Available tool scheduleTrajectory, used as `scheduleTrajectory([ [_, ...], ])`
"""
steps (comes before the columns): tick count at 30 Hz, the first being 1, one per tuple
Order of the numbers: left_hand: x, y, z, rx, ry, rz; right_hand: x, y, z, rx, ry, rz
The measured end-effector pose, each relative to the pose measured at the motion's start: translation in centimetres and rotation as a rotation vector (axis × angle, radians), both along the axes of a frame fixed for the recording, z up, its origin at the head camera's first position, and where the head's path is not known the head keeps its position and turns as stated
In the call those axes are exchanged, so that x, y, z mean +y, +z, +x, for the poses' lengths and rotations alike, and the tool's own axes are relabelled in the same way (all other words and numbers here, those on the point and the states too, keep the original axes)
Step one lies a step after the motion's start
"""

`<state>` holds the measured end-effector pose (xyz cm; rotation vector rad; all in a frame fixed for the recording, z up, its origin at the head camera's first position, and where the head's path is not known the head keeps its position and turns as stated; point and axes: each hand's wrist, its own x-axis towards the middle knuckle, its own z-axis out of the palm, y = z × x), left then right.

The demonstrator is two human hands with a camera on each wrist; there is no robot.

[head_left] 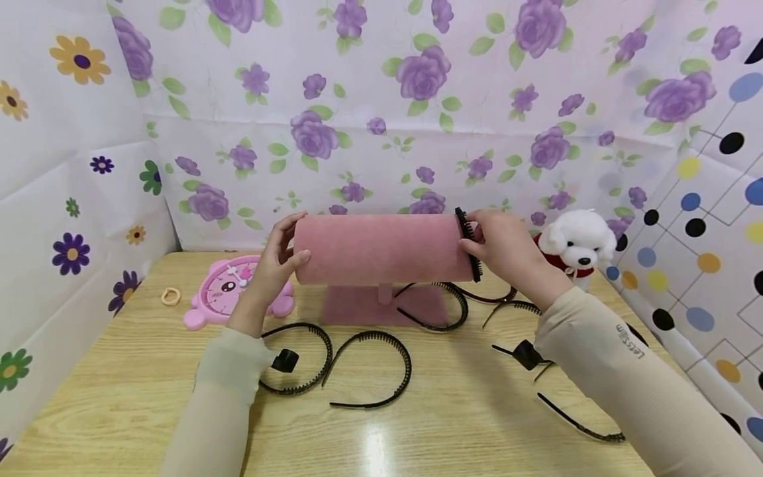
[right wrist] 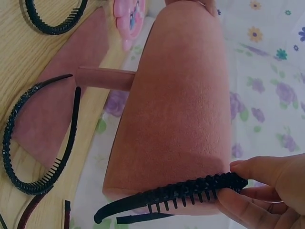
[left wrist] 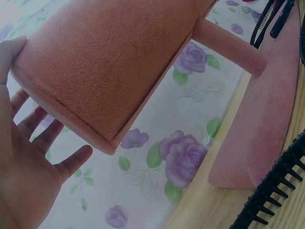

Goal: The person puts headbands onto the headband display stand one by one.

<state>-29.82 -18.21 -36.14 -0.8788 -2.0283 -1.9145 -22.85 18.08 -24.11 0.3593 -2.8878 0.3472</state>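
Note:
A pink padded headband stand [head_left: 381,248] carries its horizontal roll on a short post over a flat base. At the roll's left end, my left hand [head_left: 277,258] holds the rim, thumb in front and fingers behind; the left wrist view shows this hand [left wrist: 35,157] with its fingers spread. My right hand [head_left: 503,245] pinches a black toothed headband [head_left: 469,245] at the roll's right end. In the right wrist view, thumb and fingers grip one part of that headband [right wrist: 176,193], which lies around the roll's end, its two tips pointing left.
Several dark headbands lie about the table, among them a toothed headband [head_left: 408,368] in front and a bow headband [head_left: 527,354] at right. A pink clock [head_left: 223,291] and a small tan ring [head_left: 171,296] are at left. A white toy dog [head_left: 578,242] sits back right.

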Motion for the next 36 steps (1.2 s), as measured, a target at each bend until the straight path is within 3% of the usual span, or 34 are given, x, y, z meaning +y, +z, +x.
scheduleTrajectory([
  [12,0.1,-0.1,0.2,-0.017,0.008,0.0,0.6,1.0,-0.9,-0.08,0.006,-0.062],
  [26,0.0,-0.1,0.2,-0.01,-0.013,0.024,0.0,1.1,-1.0,-0.088,-0.011,-0.113],
  [36,0.0,0.0,0.2,-0.004,-0.012,0.011,0.6,1.2,-0.7,-0.082,0.042,-0.101],
])
